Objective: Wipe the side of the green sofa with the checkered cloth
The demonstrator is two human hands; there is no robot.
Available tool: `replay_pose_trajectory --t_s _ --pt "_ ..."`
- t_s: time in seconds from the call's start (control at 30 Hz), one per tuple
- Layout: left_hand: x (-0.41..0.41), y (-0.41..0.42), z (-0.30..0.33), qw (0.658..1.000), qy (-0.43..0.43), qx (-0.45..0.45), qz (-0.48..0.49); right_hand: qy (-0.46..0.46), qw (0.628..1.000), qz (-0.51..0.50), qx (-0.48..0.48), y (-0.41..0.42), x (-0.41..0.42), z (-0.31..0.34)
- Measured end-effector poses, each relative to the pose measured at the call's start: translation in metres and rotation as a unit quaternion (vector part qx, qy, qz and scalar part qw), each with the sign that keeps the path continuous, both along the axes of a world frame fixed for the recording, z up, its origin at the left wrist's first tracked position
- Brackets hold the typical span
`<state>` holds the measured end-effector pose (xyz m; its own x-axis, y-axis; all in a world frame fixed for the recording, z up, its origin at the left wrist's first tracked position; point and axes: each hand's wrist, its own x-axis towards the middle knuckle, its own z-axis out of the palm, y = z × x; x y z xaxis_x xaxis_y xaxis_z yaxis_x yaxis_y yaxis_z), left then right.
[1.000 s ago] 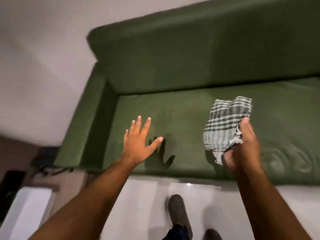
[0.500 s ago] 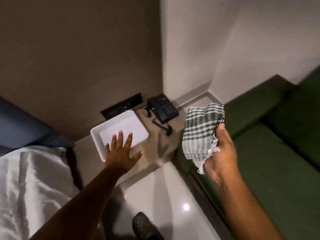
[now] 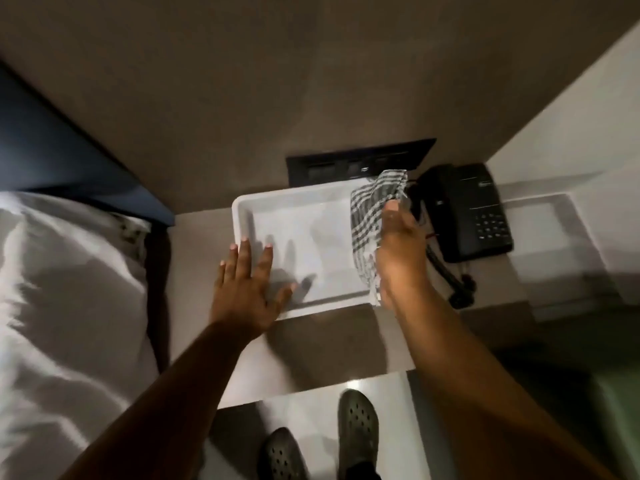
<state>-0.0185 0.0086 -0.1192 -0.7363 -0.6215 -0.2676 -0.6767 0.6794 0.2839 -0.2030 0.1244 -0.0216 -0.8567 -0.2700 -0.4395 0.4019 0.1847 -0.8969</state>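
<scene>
My right hand (image 3: 398, 251) grips the green-and-white checkered cloth (image 3: 372, 216), which hangs bunched over the right end of a white tray (image 3: 242, 209) on a bedside table. Palm down with fingers spread, my left hand (image 3: 246, 285) hovers over the tray's front left part and holds nothing. Only a dark green sliver of the sofa (image 3: 616, 403) shows at the lower right edge, blurred.
A black desk phone (image 3: 471, 209) with its cord sits right of the tray. A black socket panel (image 3: 356, 161) is on the wall behind. A bed with white linen (image 3: 62, 306) fills the left. My feet in dark clogs (image 3: 356, 420) stand on the glossy floor.
The view has swung left, from the sofa seat to the bedside table. My right hand carried the cloth from over the sofa to over the tray; my left hand stayed open.
</scene>
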Motion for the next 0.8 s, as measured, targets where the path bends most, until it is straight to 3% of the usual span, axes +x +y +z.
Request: replay_pose_trajectory --t_s 0.07,0.1,0.13,0.2,0.23,0.37,0.53,0.6,0.8 --pt "-0.001 -0.005 -0.027 1.000 -0.011 -0.003 0.000 0.092 0.981 0.088 0.147 -0.026 0.005 -0.053" --pt "-0.001 -0.006 -0.034 1.000 -0.014 -0.010 -0.003 0.125 0.949 0.163 0.238 -0.035 0.009 -0.076" --pt "-0.001 -0.006 -0.043 1.000 -0.009 -0.021 -0.004 0.144 0.900 0.257 0.321 -0.043 0.016 -0.098" --pt "-0.001 -0.005 -0.052 0.999 0.021 -0.044 -0.002 0.185 0.794 0.419 0.399 -0.053 0.029 -0.131" --pt "0.000 -0.004 -0.054 0.998 0.041 -0.053 -0.003 0.214 0.765 0.453 0.404 -0.055 0.034 -0.141" --pt "-0.001 -0.003 -0.054 0.994 0.078 -0.075 0.000 0.410 0.712 0.451 0.350 -0.051 0.021 -0.155" --pt "-0.002 -0.002 -0.054 0.992 0.088 -0.094 0.003 0.493 0.574 0.549 0.355 -0.044 -0.021 -0.184" --pt "-0.001 -0.002 -0.055 0.992 0.083 -0.098 0.006 0.507 0.570 0.531 0.369 -0.043 -0.022 -0.195" --pt "-0.004 0.000 -0.047 0.996 0.029 -0.084 0.012 0.455 0.615 0.531 0.363 -0.050 -0.017 -0.184"
